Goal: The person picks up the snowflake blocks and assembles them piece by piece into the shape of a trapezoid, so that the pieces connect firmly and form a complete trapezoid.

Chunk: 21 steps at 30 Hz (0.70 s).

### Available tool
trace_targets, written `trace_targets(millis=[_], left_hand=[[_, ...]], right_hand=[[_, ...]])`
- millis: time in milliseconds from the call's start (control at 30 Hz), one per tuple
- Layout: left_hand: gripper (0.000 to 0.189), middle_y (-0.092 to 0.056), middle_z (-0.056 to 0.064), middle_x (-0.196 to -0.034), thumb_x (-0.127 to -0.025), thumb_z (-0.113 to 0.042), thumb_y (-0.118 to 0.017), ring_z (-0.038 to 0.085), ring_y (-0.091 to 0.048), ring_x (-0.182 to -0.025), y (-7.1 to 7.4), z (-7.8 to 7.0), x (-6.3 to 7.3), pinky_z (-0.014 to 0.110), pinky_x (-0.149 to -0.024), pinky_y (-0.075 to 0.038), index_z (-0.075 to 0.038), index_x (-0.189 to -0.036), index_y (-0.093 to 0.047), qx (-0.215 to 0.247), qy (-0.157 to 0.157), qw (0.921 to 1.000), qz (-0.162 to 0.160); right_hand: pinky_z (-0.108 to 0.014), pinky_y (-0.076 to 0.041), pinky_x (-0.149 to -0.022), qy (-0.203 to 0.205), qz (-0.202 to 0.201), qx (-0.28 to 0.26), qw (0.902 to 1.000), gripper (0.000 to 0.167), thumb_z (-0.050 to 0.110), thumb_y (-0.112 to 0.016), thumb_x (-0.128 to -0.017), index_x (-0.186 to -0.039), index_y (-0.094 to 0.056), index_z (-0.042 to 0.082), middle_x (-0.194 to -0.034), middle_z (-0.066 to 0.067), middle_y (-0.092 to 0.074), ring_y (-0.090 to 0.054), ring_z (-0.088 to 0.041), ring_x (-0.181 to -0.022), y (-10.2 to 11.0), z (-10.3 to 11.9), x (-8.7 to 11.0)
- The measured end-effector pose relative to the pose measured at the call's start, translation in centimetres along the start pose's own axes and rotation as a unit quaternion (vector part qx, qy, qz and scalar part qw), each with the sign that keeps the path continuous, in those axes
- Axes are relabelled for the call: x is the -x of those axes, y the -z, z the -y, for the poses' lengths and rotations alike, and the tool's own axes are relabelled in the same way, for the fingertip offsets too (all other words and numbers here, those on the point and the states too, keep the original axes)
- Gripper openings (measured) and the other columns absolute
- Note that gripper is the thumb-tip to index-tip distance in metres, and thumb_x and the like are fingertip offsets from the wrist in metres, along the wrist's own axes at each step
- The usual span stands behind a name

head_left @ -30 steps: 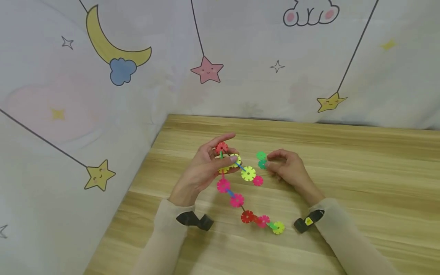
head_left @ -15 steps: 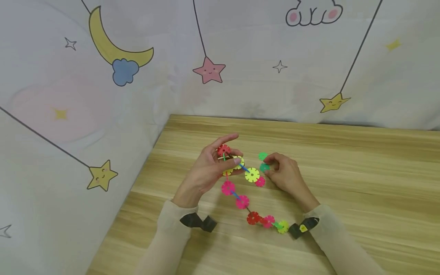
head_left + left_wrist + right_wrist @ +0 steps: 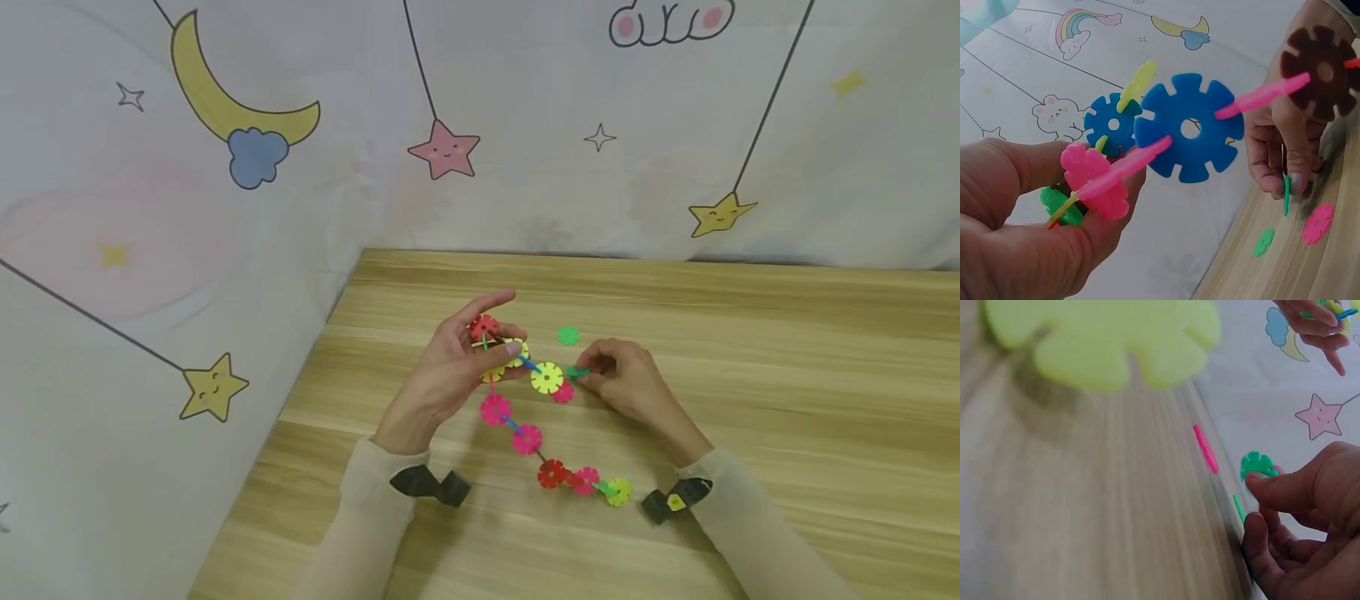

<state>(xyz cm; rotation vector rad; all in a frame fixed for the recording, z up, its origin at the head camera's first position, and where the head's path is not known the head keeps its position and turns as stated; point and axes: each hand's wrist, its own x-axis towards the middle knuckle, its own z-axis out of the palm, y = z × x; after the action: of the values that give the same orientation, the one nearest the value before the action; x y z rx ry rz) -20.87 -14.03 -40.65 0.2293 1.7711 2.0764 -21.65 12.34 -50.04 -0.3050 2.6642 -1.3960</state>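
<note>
In the head view my left hand [image 3: 446, 379] holds up a chain of notched plastic discs, thumb over a yellow disc [image 3: 516, 352]. One end of the chain reaches right to another yellow disc [image 3: 547, 377]. The longer end hangs through pink and red discs to a yellow-green disc [image 3: 618, 492] near the right wrist. Between thumb and index finger, my right hand [image 3: 630, 383] pinches a green disc [image 3: 1257, 464], turned edge-on in the head view, close beside the chain's upper yellow disc. The left wrist view shows blue discs [image 3: 1188, 128] and a brown disc [image 3: 1319, 72] in the chain.
A loose light green disc [image 3: 567, 336] and a loose pink disc [image 3: 1318, 224] lie flat on the wooden table [image 3: 787, 375]. A printed fabric backdrop [image 3: 540, 200] rises behind the table and along its left side. Dark wrist cameras [image 3: 452, 488] sit on both sleeves.
The green disc in my right hand has turned from face-on to edge-on and come slightly nearer the upper yellow disc. My left hand keeps its hold on the chain with little movement.
</note>
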Motion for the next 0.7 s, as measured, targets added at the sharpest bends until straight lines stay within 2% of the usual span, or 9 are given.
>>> trace_targets(millis=[167,300,433,567,700], left_hand=[[0.068,-0.071,-0.002,-0.110,-0.101,0.010,-0.064,0.015,-0.070,-0.102,0.0,0.1,0.0,0.049,-0.096,-0.065,-0.018,-0.161,-0.046,0.002,-0.004,1.0000,-0.002],[0.069,-0.070,-0.001,-0.109,-0.101,0.010,-0.064,0.016,-0.071,-0.100,0.0,0.0,0.0,0.049,-0.095,-0.065,-0.018,-0.161,-0.046,0.000,-0.005,1.0000,-0.003],[0.069,-0.070,0.000,-0.109,-0.100,0.010,-0.065,0.015,-0.072,-0.098,-0.1,0.0,0.0,0.048,-0.095,-0.065,-0.019,-0.160,-0.047,0.000,-0.004,1.0000,-0.004],[0.068,-0.071,0.000,-0.109,-0.101,0.010,-0.064,0.014,-0.072,-0.098,-0.2,0.2,-0.1,0.047,-0.095,-0.065,-0.018,-0.160,-0.047,0.003,-0.004,1.0000,-0.007],[0.067,-0.071,0.000,-0.108,-0.101,0.010,-0.065,0.014,-0.072,-0.097,-0.3,0.2,-0.1,0.045,-0.094,-0.066,-0.018,-0.159,-0.048,0.007,-0.005,0.9999,-0.014]], right_hand=[[-0.022,-0.057,-0.078,-0.001,-0.018,-0.068,0.9975,0.010,-0.003,-0.072,-0.095,-0.101,-0.076,0.004,-0.104,-0.014,-0.078,-0.070,-0.018,-0.089,0.6,-0.2,1.0],[-0.024,-0.061,-0.075,-0.005,-0.025,-0.114,0.9931,0.011,0.006,-0.076,-0.097,-0.108,-0.075,0.003,-0.111,-0.016,-0.077,-0.074,-0.020,-0.088,1.2,0.3,1.8],[-0.026,-0.063,-0.077,-0.008,-0.020,-0.152,0.9882,0.018,0.015,-0.078,-0.100,-0.111,-0.073,0.002,-0.107,-0.010,-0.079,-0.077,-0.021,-0.087,1.9,1.1,2.7],[-0.033,-0.067,-0.077,0.006,-0.005,-0.229,0.9735,0.020,0.012,-0.077,-0.100,-0.110,-0.069,-0.004,-0.092,-0.003,-0.081,-0.080,-0.019,-0.081,2.4,2.2,3.9],[-0.032,-0.067,-0.073,0.055,0.003,-0.284,0.9571,0.015,0.002,-0.074,-0.099,-0.107,-0.067,-0.008,-0.082,-0.001,-0.079,-0.077,-0.013,-0.071,2.6,3.2,4.9]])
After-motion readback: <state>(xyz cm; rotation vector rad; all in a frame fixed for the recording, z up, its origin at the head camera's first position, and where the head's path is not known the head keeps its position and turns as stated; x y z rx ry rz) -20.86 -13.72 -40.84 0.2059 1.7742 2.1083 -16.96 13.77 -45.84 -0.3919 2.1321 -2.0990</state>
